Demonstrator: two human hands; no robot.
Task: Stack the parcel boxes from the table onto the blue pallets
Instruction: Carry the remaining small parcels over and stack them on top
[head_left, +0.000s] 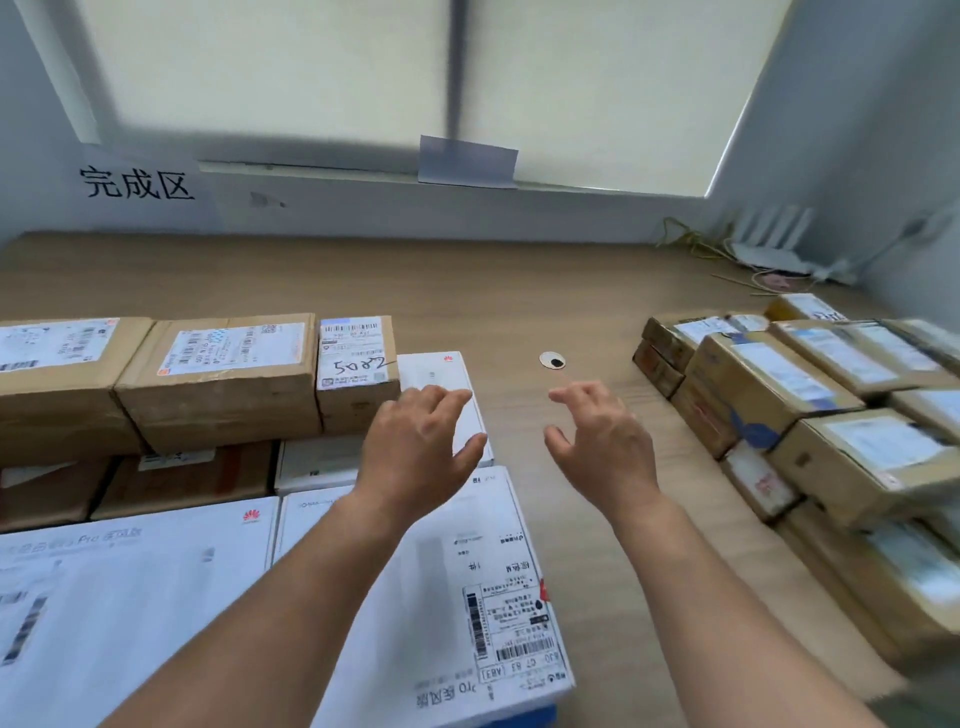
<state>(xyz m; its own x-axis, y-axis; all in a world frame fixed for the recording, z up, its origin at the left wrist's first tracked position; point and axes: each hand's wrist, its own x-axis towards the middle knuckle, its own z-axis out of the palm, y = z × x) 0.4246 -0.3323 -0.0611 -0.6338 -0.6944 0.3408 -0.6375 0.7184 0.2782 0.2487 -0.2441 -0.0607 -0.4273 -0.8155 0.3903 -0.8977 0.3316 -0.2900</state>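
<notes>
The wooden floor (519, 291) takes up most of the room below the blinds, with a printed sign (136, 183) on the wall at the left. On the left a large stack of parcels (218, 467) rises in tiers — white cartons in front, brown ones behind — and a sliver of blue pallet (524, 716) shows under its near corner, so this looks like the finished pile. A second group of brown boxes (810, 415) sits well apart on the right, blurred at the edge; what it rests on is hidden. No bench is in sight.

Between them, both bare arms reach forward. The left hand (421, 441) hovers over a small white box (441, 387) tucked beside the brown parcel marked 5082 (357, 364), fingers spread and released. Whether it touches the box I cannot tell. The right hand (602, 441) hangs open over bare floor, holding nothing. My guess is a box has just been set down here, snug against its neighbours so the tier stays level.

A small white disc (552, 360) lies on the floor beyond the fingertips.
</notes>
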